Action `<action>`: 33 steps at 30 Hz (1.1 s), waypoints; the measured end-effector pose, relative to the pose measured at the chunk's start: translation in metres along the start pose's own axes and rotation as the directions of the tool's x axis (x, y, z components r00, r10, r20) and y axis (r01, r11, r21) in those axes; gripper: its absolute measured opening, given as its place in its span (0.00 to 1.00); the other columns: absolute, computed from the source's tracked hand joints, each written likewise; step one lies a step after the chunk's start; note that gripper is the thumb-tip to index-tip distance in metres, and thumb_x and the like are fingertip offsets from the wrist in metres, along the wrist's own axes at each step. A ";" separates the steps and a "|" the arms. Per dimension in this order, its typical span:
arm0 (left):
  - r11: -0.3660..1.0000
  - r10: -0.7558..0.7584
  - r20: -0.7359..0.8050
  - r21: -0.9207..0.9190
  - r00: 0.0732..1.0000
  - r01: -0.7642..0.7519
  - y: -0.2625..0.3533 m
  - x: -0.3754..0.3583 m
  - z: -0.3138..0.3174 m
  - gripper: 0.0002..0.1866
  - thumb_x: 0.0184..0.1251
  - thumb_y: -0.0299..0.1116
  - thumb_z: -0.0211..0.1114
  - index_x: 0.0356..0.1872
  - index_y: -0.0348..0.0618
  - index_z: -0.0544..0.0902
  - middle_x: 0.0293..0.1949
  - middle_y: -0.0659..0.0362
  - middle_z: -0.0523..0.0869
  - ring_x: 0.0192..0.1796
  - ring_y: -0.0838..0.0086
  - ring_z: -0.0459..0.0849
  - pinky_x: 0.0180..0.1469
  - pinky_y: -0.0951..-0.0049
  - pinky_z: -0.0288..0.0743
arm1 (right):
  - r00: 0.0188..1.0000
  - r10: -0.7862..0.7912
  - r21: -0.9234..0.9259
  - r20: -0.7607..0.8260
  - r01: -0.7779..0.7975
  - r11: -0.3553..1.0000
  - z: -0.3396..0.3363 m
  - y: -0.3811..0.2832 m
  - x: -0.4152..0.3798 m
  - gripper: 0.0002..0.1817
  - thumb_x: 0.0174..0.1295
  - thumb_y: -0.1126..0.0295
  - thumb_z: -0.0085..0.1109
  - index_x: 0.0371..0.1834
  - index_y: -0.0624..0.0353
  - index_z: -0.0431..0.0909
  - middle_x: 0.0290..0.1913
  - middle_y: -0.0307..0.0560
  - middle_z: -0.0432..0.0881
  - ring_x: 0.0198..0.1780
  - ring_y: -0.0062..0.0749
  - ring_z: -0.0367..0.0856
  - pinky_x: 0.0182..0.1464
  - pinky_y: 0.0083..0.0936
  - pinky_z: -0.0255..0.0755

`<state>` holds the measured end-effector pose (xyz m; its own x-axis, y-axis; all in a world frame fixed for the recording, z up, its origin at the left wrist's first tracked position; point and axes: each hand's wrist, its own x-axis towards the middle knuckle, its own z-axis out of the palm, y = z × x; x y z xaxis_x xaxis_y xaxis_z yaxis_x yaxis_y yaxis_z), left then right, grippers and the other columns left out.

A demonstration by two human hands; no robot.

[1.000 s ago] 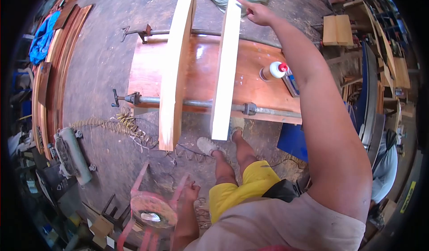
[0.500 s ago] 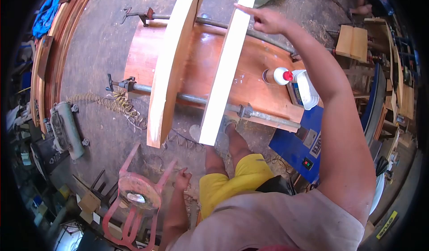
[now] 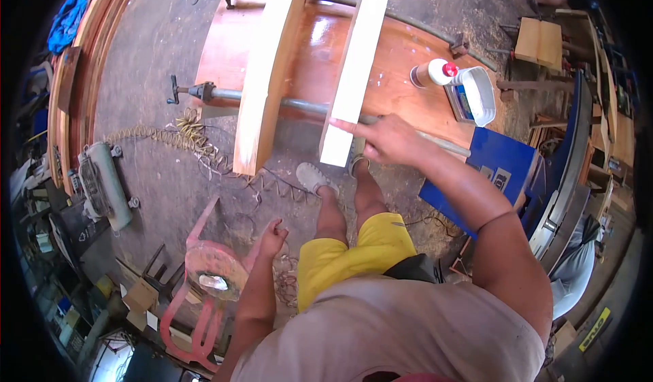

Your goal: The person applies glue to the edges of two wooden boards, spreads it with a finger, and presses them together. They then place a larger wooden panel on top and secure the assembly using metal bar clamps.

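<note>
My right hand (image 3: 389, 140) has its index finger stretched onto the near end of a narrow wooden board (image 3: 352, 82), the other fingers bent, with nothing held. That board rests across two metal bar clamps, its top face bright white. To its left, a thicker, slightly curved wooden piece (image 3: 265, 96) also lies across the clamps. The nearer bar clamp (image 3: 299, 105) passes beneath both. Under them is a reddish-brown wooden panel (image 3: 401, 52). Low by my side, my left hand (image 3: 273, 238) hangs empty, its fingers loosely bent and apart, near a red plastic chair (image 3: 211, 266).
On the panel's right stand a glue bottle with a red cap (image 3: 435, 74) and a white cut-open container (image 3: 479, 96). A blue machine (image 3: 503, 157) is beside it. A coiled air hose (image 3: 194, 137) and a grey tank (image 3: 107, 185) lie left. Long planks (image 3: 88, 89) line the far left.
My right hand has moved from the board's far end to its near end, the index finger still stretched out. The view has shifted; my left hand stays low.
</note>
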<state>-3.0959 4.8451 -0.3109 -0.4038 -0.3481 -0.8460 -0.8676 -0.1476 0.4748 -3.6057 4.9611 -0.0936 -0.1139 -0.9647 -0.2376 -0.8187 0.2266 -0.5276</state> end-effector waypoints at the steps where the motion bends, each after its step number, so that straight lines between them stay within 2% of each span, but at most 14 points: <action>1: 0.999 0.022 -0.018 -0.032 1.000 -0.022 -0.001 -0.004 -0.001 0.28 0.63 0.34 0.68 0.64 0.39 0.73 0.36 0.55 0.84 0.37 0.74 0.83 0.44 0.73 0.77 | 0.999 -0.027 0.036 -0.029 0.028 0.999 0.012 -0.011 -0.006 0.52 0.46 0.73 0.56 0.78 0.26 0.50 0.17 0.50 0.74 0.18 0.48 0.75 0.24 0.40 0.70; 2: 0.997 0.043 -0.036 -0.063 0.998 -0.045 -0.007 -0.007 -0.001 0.29 0.62 0.38 0.71 0.63 0.39 0.75 0.31 0.56 0.83 0.35 0.74 0.82 0.43 0.72 0.76 | 0.999 -0.026 0.034 -0.026 0.027 0.999 0.020 -0.023 -0.012 0.52 0.46 0.73 0.56 0.78 0.26 0.50 0.17 0.50 0.74 0.18 0.48 0.75 0.24 0.40 0.70; 8: 0.999 -0.015 0.006 0.046 1.000 0.015 -0.031 -0.015 -0.007 0.32 0.62 0.42 0.71 0.65 0.41 0.73 0.33 0.56 0.85 0.35 0.73 0.82 0.44 0.70 0.77 | 0.985 -0.031 0.108 0.171 0.012 0.994 0.049 -0.081 -0.040 0.52 0.46 0.76 0.55 0.78 0.26 0.52 0.17 0.48 0.74 0.18 0.46 0.75 0.24 0.38 0.71; 10: 1.000 -0.019 -0.006 0.023 1.000 0.019 -0.029 -0.021 -0.009 0.32 0.62 0.43 0.70 0.65 0.41 0.73 0.33 0.56 0.85 0.35 0.72 0.82 0.43 0.70 0.77 | 0.998 -0.035 0.485 0.047 0.008 0.875 0.043 -0.093 -0.041 0.50 0.47 0.77 0.52 0.78 0.28 0.53 0.17 0.46 0.72 0.18 0.41 0.74 0.27 0.34 0.72; 11: 1.000 -0.029 -0.002 0.010 1.000 0.030 -0.029 -0.024 -0.008 0.32 0.62 0.44 0.70 0.65 0.41 0.74 0.32 0.56 0.85 0.36 0.71 0.83 0.43 0.69 0.77 | 0.995 0.011 0.562 0.095 -0.062 0.825 0.030 -0.098 -0.033 0.49 0.48 0.78 0.50 0.79 0.33 0.54 0.19 0.46 0.72 0.19 0.35 0.74 0.30 0.30 0.73; 14: 0.996 0.035 -0.035 0.083 0.999 -0.032 -0.026 -0.027 -0.006 0.31 0.61 0.44 0.70 0.64 0.41 0.75 0.31 0.55 0.84 0.35 0.70 0.83 0.42 0.68 0.77 | 1.000 0.009 0.392 -0.028 0.003 0.920 -0.002 -0.102 0.015 0.49 0.50 0.78 0.50 0.80 0.37 0.51 0.22 0.48 0.74 0.23 0.33 0.75 0.33 0.30 0.73; 16: 0.997 0.060 -0.067 0.057 0.996 -0.056 -0.029 -0.022 0.001 0.31 0.60 0.44 0.70 0.63 0.41 0.75 0.30 0.55 0.84 0.34 0.70 0.83 0.41 0.68 0.77 | 1.000 0.014 0.404 0.012 -0.018 0.914 -0.028 -0.119 0.056 0.49 0.51 0.78 0.49 0.81 0.39 0.47 0.23 0.50 0.75 0.25 0.35 0.77 0.34 0.31 0.73; 17: 0.996 0.085 -0.079 0.044 0.993 -0.082 -0.026 -0.023 0.004 0.31 0.60 0.44 0.70 0.62 0.41 0.76 0.30 0.54 0.85 0.34 0.69 0.83 0.41 0.67 0.77 | 1.000 -0.026 0.334 -0.004 0.025 0.942 -0.021 -0.116 0.076 0.50 0.52 0.76 0.51 0.81 0.39 0.42 0.24 0.52 0.77 0.26 0.43 0.79 0.34 0.37 0.73; 18: 0.996 0.082 -0.094 0.032 0.992 -0.080 -0.023 -0.022 0.008 0.31 0.60 0.44 0.70 0.62 0.41 0.76 0.30 0.54 0.85 0.34 0.69 0.83 0.41 0.67 0.77 | 0.999 -0.044 0.329 0.000 0.041 0.943 -0.009 -0.116 0.089 0.50 0.52 0.76 0.51 0.81 0.39 0.42 0.24 0.52 0.77 0.26 0.43 0.79 0.34 0.37 0.73; 20: 0.997 0.072 -0.113 0.004 0.991 -0.072 -0.012 -0.024 0.014 0.30 0.59 0.44 0.71 0.61 0.40 0.76 0.31 0.54 0.85 0.34 0.70 0.83 0.41 0.67 0.77 | 0.997 0.026 0.041 -0.068 -0.023 0.999 0.014 -0.123 0.110 0.51 0.53 0.74 0.54 0.81 0.41 0.40 0.25 0.57 0.79 0.29 0.52 0.81 0.35 0.43 0.73; 21: 0.997 0.070 -0.122 -0.006 0.990 -0.071 -0.010 -0.026 0.017 0.30 0.59 0.44 0.71 0.61 0.40 0.76 0.31 0.54 0.85 0.34 0.70 0.83 0.41 0.67 0.77 | 0.997 0.077 0.015 -0.024 -0.077 0.997 0.023 -0.129 0.116 0.52 0.53 0.72 0.57 0.80 0.48 0.37 0.27 0.61 0.81 0.30 0.59 0.81 0.35 0.49 0.73; 25: 0.987 0.092 -0.138 -0.116 0.986 -0.109 -0.036 -0.018 0.036 0.29 0.60 0.42 0.71 0.61 0.40 0.76 0.30 0.55 0.84 0.33 0.71 0.81 0.41 0.67 0.77 | 0.992 0.116 -0.115 -0.047 -0.121 0.986 0.063 -0.147 0.116 0.55 0.52 0.70 0.60 0.79 0.60 0.32 0.25 0.60 0.81 0.27 0.56 0.82 0.31 0.49 0.74; 29: 0.942 0.083 -0.143 -0.311 0.986 -0.125 -0.050 -0.026 0.047 0.30 0.61 0.41 0.71 0.62 0.42 0.75 0.30 0.56 0.84 0.32 0.72 0.81 0.41 0.67 0.77 | 0.995 0.094 -0.119 0.038 -0.089 0.989 0.083 -0.185 0.093 0.55 0.52 0.69 0.61 0.80 0.56 0.33 0.22 0.57 0.81 0.24 0.53 0.82 0.28 0.47 0.74; 33: 0.954 0.019 -0.098 -0.296 0.995 -0.047 -0.061 -0.030 0.043 0.30 0.60 0.43 0.71 0.62 0.42 0.75 0.31 0.55 0.85 0.33 0.72 0.82 0.41 0.68 0.77 | 0.987 0.015 -0.017 0.163 -0.013 1.000 0.072 -0.197 0.083 0.52 0.53 0.70 0.58 0.80 0.51 0.37 0.21 0.56 0.80 0.23 0.52 0.81 0.28 0.47 0.74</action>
<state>-3.0433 4.9044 -0.3250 -0.3898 -0.4399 -0.8090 -0.7230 -0.3979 0.5647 -3.4133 4.8458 -0.0676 -0.0333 -0.9265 -0.3749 -0.8265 0.2364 -0.5108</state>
